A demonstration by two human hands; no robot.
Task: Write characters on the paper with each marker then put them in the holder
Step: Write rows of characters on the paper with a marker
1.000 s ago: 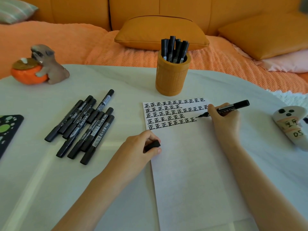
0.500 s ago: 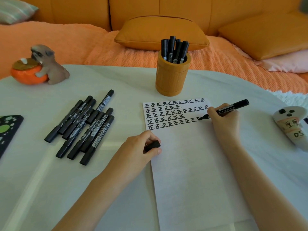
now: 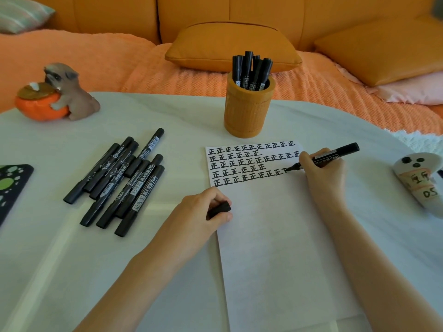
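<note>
A white sheet of paper (image 3: 275, 236) lies on the table, with several rows of black characters along its top. My right hand (image 3: 321, 173) grips a black marker (image 3: 335, 154), its tip touching the paper at the end of the fifth row, where a partial character stands. My left hand (image 3: 203, 212) rests at the paper's left edge and holds the marker's black cap (image 3: 219, 209). An orange cylindrical holder (image 3: 247, 113) stands behind the paper with several black markers (image 3: 251, 70) upright in it. Several more capped markers (image 3: 119, 183) lie in a loose pile to the left.
A dog figurine hugging an orange pot (image 3: 57, 94) sits at the far left of the white round table (image 3: 72, 259). A dark patterned object (image 3: 12, 188) lies at the left edge, and a white ghost-shaped object (image 3: 422, 178) at the right edge. An orange sofa with cushions (image 3: 232, 44) lies beyond.
My right hand has shifted slightly left and down, and the marker tip has drawn the first strokes of a new character at the end of the fifth row. My left hand has stayed still.
</note>
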